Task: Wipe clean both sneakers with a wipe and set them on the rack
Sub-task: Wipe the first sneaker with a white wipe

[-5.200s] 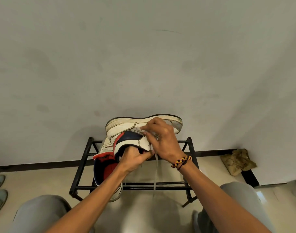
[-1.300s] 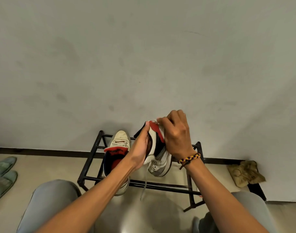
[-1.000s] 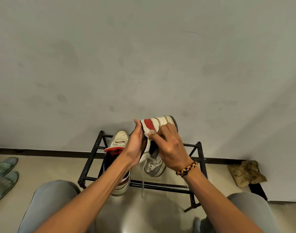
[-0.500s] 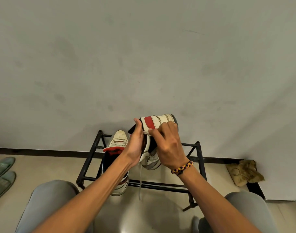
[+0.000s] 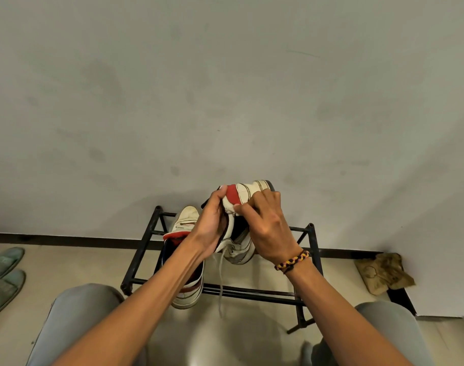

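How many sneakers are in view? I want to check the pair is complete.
2: one sneaker rests on the black rack; the other sneaker is held up in both hands above it.

- A home entryway: a low black shoe rack [image 5: 308,243] stands against a plain wall [image 5: 225,88].
- Green slippers [image 5: 4,276] lie on tiled floor left of the rack.

Dim, even light; wide-angle edge warping

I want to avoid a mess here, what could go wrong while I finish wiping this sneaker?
The loose lace dangles toward the rack and might snag on its bars. The other sneaker overhangs the rack's front bar, so a bump could tip it off. The left hand holds the held sneaker heel up; its grip may slip.
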